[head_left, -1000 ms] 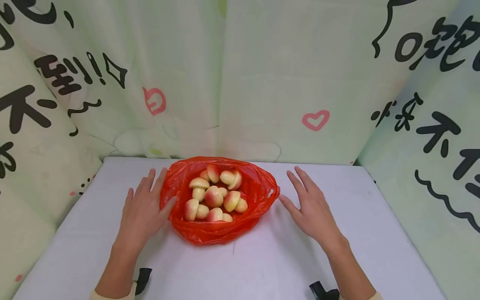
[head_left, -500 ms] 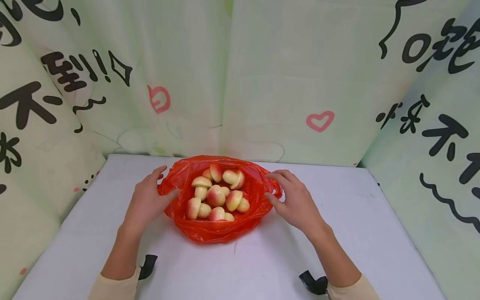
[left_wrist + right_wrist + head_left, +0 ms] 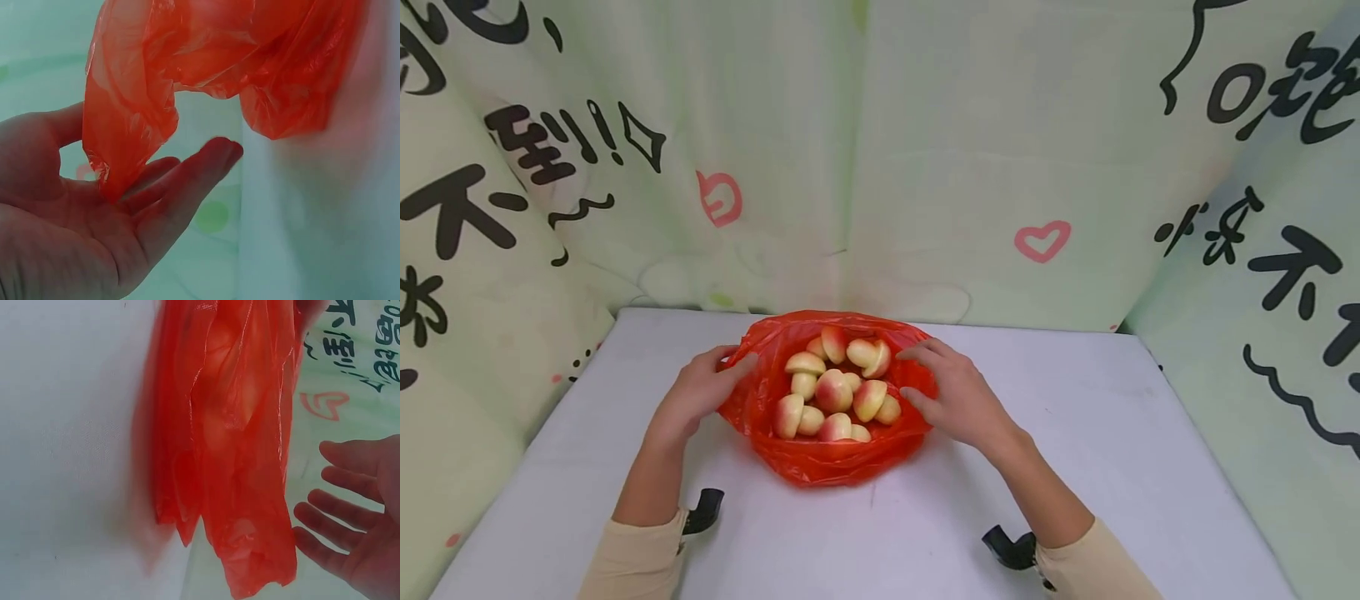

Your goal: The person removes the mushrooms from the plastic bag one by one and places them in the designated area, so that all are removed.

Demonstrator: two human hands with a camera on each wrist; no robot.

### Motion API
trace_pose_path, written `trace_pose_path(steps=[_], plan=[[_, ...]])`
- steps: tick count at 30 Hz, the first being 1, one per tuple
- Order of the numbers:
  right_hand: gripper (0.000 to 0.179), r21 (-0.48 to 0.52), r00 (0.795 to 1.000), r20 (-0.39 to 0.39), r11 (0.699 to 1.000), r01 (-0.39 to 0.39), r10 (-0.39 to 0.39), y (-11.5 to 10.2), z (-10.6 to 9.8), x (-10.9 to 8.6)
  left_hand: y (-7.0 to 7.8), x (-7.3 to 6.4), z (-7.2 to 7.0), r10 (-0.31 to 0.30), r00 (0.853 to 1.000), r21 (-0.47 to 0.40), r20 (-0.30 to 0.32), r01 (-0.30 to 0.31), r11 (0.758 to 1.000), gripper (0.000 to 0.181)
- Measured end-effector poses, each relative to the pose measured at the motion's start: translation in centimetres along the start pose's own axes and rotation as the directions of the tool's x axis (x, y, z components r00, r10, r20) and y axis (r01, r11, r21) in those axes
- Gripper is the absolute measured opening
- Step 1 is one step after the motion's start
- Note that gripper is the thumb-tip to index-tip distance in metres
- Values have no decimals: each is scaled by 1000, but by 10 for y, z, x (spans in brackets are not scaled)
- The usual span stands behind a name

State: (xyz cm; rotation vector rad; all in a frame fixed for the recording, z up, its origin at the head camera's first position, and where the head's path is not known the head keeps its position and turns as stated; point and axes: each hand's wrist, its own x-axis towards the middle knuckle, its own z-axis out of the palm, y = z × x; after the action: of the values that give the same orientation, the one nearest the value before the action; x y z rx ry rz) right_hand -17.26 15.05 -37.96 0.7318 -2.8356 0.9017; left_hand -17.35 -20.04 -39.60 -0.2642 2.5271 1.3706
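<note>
A red plastic bag (image 3: 842, 465) stands on the white table with its mouth rolled wide. Inside lie several mushroom-shaped pieces (image 3: 833, 392), cream-coloured with pink-red blushes. My left hand (image 3: 696, 392) is at the bag's left edge; in the left wrist view a flap of the red bag (image 3: 128, 119) hangs between thumb and loosely bent fingers, without a pinch. Over the right rim reaches my right hand (image 3: 958, 396), its fingertips overlapping the bag's mouth. In the right wrist view the right hand (image 3: 362, 519) has spread, relaxed fingers beside the bag's side.
The white table (image 3: 1075, 417) is bordered by pale green curtains (image 3: 940, 167) at the back and both sides, printed with black characters and pink hearts. Black straps (image 3: 703, 510) with camera mounts sit at both wrists, by beige sleeves (image 3: 640, 554).
Both hands have come inward to the bag's sides. The right hand moved left over the right rim, covering part of it; the left hand's fingers bent at the left edge.
</note>
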Motion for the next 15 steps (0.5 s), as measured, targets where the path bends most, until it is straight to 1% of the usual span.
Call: trace_pose_path(steps=[3,6,11,15], plan=[[41,-8,1000,27,1000,11,-11,-3,4,5,-3,3,-1,-32,999,-87,21,34,996,71],[42,-10,999,45,1000,14,-14,-4,6,7,-4,6,-2,-53,998,-166,45,60,984,72],[44,-21,997,76,1000,15,-13,-5,10,10,-4,11,-3,-69,995,-286,78,88,954,72],[44,-46,995,105,999,0,5,-5,13,13,-5,13,-4,-98,991,-360,86,123,925,70]])
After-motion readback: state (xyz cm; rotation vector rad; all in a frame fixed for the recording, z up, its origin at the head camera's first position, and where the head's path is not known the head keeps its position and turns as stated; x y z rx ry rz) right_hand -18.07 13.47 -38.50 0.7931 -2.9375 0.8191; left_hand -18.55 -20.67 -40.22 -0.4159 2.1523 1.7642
